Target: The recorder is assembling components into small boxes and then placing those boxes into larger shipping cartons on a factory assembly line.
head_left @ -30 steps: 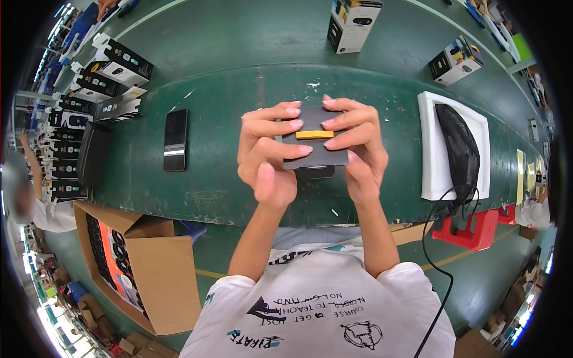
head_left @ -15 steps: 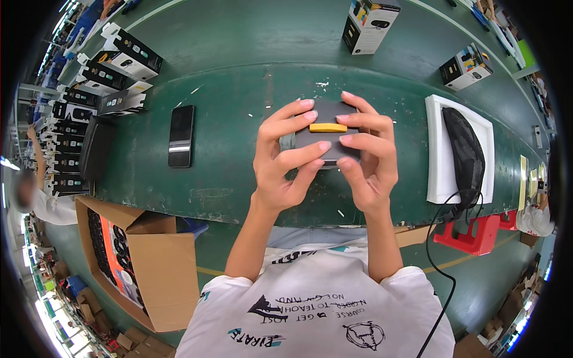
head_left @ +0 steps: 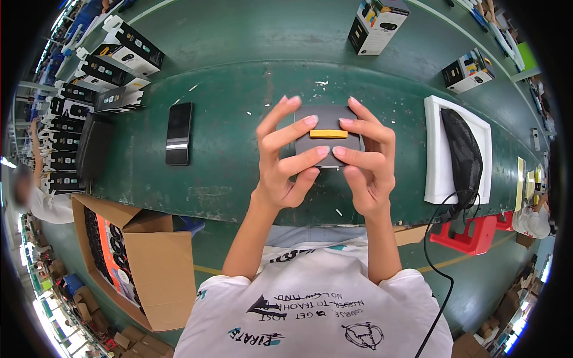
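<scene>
A dark grey square box [head_left: 328, 117] with a yellow strip [head_left: 328, 134] across its top is between my hands, over the middle of the green table [head_left: 233, 149]. My left hand [head_left: 282, 156] grips its left side, thumb at the near edge and two fingertips on the top beside the strip. One finger of that hand is lifted off the far left corner. My right hand [head_left: 374, 156] mirrors this on the right side, its thumb at the near edge and fingertips on the top. What lies under the box is hidden.
At left lie a black phone [head_left: 179, 134], a black case [head_left: 95, 146] and several upright printed cartons [head_left: 122, 56]. A cardboard box [head_left: 161, 274] stands below. At right, a white tray [head_left: 433, 152] holds a black mesh pouch [head_left: 464, 152]; a red stool [head_left: 471, 235] and black cable [head_left: 447, 280] are nearby.
The box now shows its top more squarely between my hands. One finger of my left hand has lifted away from its far edge, and my fingertips have shifted slightly around the yellow strip.
</scene>
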The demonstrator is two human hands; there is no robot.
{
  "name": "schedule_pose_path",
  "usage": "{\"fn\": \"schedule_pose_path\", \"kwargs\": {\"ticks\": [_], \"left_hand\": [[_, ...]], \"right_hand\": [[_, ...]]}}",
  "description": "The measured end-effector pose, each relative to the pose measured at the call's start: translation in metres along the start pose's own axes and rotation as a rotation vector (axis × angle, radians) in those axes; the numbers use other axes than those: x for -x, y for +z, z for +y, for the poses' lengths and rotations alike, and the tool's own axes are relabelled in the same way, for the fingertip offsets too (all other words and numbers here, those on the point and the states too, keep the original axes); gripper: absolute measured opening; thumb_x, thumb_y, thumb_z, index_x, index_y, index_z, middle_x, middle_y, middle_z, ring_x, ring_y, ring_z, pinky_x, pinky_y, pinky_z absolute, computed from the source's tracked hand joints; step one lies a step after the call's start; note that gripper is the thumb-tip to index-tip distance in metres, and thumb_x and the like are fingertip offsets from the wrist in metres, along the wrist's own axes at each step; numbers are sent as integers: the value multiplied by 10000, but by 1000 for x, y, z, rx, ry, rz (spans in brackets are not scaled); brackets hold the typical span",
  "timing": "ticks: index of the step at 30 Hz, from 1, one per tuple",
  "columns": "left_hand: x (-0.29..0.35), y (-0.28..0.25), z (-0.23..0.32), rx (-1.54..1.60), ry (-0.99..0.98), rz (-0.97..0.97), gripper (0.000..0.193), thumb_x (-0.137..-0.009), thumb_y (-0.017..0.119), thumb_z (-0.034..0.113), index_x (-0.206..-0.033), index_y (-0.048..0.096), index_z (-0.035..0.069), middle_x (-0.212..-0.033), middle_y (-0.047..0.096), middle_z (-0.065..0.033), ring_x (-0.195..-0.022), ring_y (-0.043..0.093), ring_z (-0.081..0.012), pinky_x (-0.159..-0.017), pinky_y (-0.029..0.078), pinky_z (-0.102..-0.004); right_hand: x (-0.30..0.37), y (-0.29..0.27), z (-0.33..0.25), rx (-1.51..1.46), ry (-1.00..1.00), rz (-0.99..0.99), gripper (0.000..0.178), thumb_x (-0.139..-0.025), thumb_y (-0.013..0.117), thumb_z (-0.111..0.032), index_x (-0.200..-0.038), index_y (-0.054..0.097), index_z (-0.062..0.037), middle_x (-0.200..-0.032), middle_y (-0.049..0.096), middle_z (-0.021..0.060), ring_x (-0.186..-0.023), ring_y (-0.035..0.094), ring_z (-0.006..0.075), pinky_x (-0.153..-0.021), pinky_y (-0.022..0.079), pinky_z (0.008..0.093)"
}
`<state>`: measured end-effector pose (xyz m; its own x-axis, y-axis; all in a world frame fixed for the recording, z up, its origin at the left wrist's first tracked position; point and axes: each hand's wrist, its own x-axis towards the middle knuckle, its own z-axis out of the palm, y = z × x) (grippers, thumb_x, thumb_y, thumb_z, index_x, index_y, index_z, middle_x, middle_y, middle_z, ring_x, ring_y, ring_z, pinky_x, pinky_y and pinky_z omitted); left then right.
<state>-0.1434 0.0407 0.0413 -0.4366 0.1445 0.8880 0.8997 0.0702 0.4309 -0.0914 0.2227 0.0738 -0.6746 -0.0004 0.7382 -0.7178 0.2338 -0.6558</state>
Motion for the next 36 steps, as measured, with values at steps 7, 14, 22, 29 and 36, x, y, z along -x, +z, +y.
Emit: {"fn": "schedule_pose_path", "kwargs": {"ticks": [7,14,22,29,36], "left_hand": [[2,23,-12,103,-73,99,241,-1143,578,337,-1317,645,185,-1446,563,-174,-1317,577,-455,-1114,475,-566],[-24,36,-30,87,-175,169,288,-1157,537,310,-1274,623,61,-1415,563,-233,-1264,578,-359,-1086,471,-462],[-40,33,-31,141,-299,181,249,-1133,497,202,-1249,621,19,-1364,556,-222,-1262,580,-346,-1048,501,-443],[-47,33,-39,116,-273,192,237,-1138,501,185,-1238,639,21,-1332,566,-215,-1254,596,-347,-1016,531,-449],[-44,32,-39,75,-296,181,214,-1135,512,168,-1246,644,42,-1361,556,-201,-1183,637,-315,-981,552,-416]], "right_hand": [[-6,9,1,384,-244,116,275,-889,840,-21,-1152,810,-97,-1234,678,103,-1162,730,369,-1009,635,463],[-56,7,-13,629,-121,-50,343,-825,859,-1,-1159,804,-58,-1129,686,89,-1101,703,317,-873,596,437],[-74,5,10,679,-205,-146,332,-824,863,-15,-1143,785,-66,-1083,676,76,-1023,670,300,-817,583,425],[-82,6,26,719,-369,-148,325,-799,854,15,-1109,787,-58,-1046,668,84,-1004,674,295,-778,591,416],[-84,12,-4,632,12,-159,207,-875,796,121,-1030,763,-13,-1100,690,118,-980,712,263,-831,591,373]]}}
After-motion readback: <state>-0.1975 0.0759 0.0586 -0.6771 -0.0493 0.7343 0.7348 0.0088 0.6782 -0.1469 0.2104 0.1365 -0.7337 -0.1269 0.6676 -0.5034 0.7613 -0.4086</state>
